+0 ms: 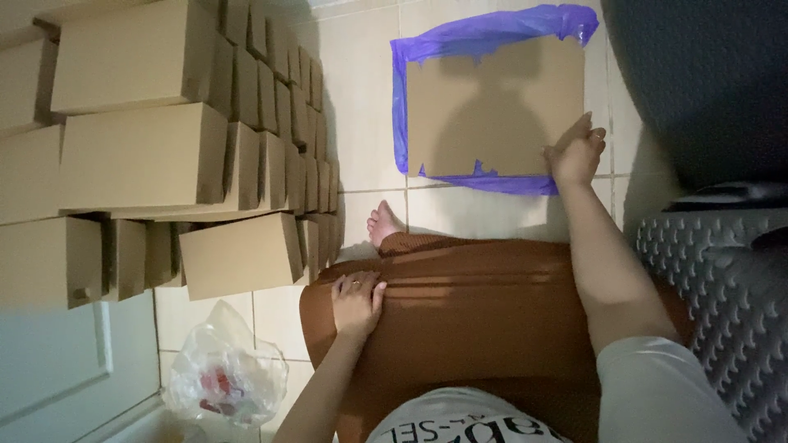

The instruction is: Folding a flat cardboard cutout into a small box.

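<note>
Right hand (577, 152): reaching to one o'clock, fingers grasping the flat cardboard sheet (492, 107) lying on the blue plastic bag (400, 98).
Left hand (356, 301): resting at six o'clock, fingers lying released on the brown skirt (476, 312).

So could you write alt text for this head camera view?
A seated person's right hand touches the edge of a flat cardboard sheet lying on blue plastic on a tiled floor; the left hand rests on their brown-clad leg. Stacked cardboard boxes stand nearby.

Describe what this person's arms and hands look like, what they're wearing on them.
Both forearms are bare. The left hand wears a thin ring on one finger. The right hand shows no ring or watch, and a short pale sleeve covers that upper arm. No gloves or bracelets show on either.
</note>
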